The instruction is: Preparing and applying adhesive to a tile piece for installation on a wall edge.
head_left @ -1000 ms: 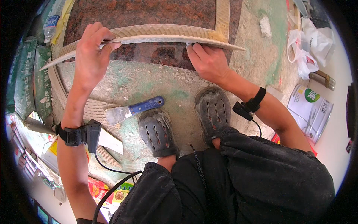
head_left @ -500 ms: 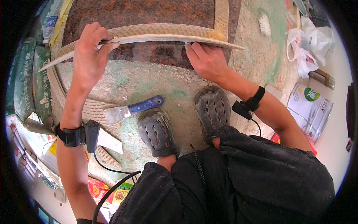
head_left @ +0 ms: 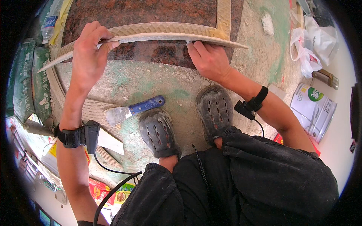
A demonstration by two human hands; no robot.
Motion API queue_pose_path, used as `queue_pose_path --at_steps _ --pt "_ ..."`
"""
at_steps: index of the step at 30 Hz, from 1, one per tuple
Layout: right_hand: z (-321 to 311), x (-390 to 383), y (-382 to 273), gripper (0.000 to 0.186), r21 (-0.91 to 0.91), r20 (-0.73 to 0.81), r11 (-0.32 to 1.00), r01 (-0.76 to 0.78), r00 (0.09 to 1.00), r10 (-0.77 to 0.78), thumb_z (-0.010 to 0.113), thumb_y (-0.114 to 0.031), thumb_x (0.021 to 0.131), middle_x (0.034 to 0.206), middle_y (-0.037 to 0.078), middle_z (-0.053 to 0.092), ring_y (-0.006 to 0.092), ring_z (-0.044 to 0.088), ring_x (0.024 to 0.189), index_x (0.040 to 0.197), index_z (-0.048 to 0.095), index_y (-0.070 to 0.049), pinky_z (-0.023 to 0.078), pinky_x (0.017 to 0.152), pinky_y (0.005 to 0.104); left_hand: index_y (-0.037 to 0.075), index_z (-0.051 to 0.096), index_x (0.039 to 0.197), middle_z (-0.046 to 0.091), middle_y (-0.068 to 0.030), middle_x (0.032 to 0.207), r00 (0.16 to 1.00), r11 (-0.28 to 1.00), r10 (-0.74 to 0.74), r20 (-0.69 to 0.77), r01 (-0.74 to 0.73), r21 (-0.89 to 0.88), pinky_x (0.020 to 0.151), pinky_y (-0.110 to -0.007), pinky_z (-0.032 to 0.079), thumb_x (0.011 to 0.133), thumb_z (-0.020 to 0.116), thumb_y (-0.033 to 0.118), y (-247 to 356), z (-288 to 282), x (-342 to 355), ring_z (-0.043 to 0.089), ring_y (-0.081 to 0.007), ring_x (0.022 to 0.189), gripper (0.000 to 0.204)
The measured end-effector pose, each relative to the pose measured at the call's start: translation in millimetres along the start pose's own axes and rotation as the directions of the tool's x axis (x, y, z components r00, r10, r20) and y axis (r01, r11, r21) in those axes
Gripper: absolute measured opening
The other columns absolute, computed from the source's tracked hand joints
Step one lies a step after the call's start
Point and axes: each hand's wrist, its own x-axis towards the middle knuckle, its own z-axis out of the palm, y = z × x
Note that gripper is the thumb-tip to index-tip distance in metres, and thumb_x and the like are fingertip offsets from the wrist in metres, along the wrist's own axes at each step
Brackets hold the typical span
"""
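A long, thin, pale strip [head_left: 151, 37], perhaps tile, spans both hands above a dark red speckled stone slab [head_left: 151, 52]. My left hand [head_left: 90, 52] is closed on its left part, thumb on the near side and fingers over the top. Nearer its right end, my right hand [head_left: 209, 62] is closed at the near edge, fingers curled under. A small whitish bit shows at the right fingertips; I cannot tell what it is. Just behind lies a beige, ridged band [head_left: 166, 28], meeting another ridged strip [head_left: 224, 17] at the right.
A blue-handled putty knife [head_left: 135, 109] lies on the dusty floor beside my grey clogs [head_left: 156, 130]. Green sacks [head_left: 41, 83] and a water bottle [head_left: 49, 26] stand at the left. White plastic bags [head_left: 305, 56] and a metal can [head_left: 313, 111] are at the right.
My left hand has shifted very slightly up and left, and the strip's left part has risen a touch. My right hand keeps its place and hold.
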Motion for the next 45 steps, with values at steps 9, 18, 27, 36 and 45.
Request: queue_pose_path --at_steps 9,18,27,36,45 --pt "-0.8 1.0 -2.2 0.024 -0.03 0.016 0.999 -0.02 1.0 0.02 0.064 -0.018 0.081 0.09 0.007 0.059 0.0184 0.065 0.071 0.099 0.069 -0.003 0.053 0.056 0.0313 -0.002 0.06 0.093 0.054 -0.0124 0.087 1.0 1.0 -0.01 0.015 0.01 -0.011 0.076 -0.039 0.046 0.08 0.078 -0.006 -1.3 -1.6 -0.1 0.055 -0.033 0.085 0.022" --pt "1.1 1.9 -1.7 0.026 -0.038 -0.004 0.999 -0.01 1.0 0.01 0.063 -0.018 0.081 0.089 0.007 0.059 0.0187 0.066 0.07 0.101 0.069 -0.002 0.053 0.055 0.0315 -0.003 0.061 0.094 0.055 -0.0126 0.087 1.0 1.0 -0.008 0.022 0.009 -0.012 0.076 -0.04 0.047 0.08 0.077 -0.006 -1.9 -2.8 1.6 0.057 -0.0328 0.085 0.021" --pt "0.6 -1.3 -2.2 0.029 0.016 0.013 0.998 -0.058 0.998 0.058 0.064 -0.019 0.081 0.091 0.007 0.06 0.0174 0.066 0.069 0.104 0.07 -0.002 0.054 0.054 0.0317 -0.002 0.062 0.094 0.056 -0.0127 0.087 1.0 1.0 -0.008 0.029 0.009 -0.011 0.076 -0.04 0.047 0.08 0.078 -0.005 -1.9 -3.9 2.0 0.057 -0.0331 0.085 0.021" --pt "2.1 -1.0 -2.6 0.03 -0.002 0.029 0.999 -0.042 0.999 0.042 0.064 -0.019 0.08 0.092 0.007 0.061 0.0165 0.064 0.062 0.104 0.07 -0.002 0.053 0.05 0.0305 -0.002 0.061 0.095 0.055 -0.0133 0.088 0.999 1.0 -0.014 0.032 0.014 -0.009 0.076 -0.039 0.047 0.08 0.078 -0.005 -3.7 -3.4 1.9 0.057 -0.0338 0.084 0.022" --pt "-0.3 -0.6 -3.3 0.031 -0.008 0.044 0.999 -0.041 0.998 0.042 0.064 -0.018 0.079 0.092 0.007 0.06 0.0166 0.064 0.063 0.105 0.069 -0.001 0.053 0.049 0.0314 -0.003 0.061 0.095 0.053 -0.0118 0.087 0.999 1.0 0.016 0.033 -0.015 -0.023 0.076 -0.035 0.047 0.082 0.079 -0.004 -5.4 -3.6 1.6 0.055 -0.0296 0.082 0.023"
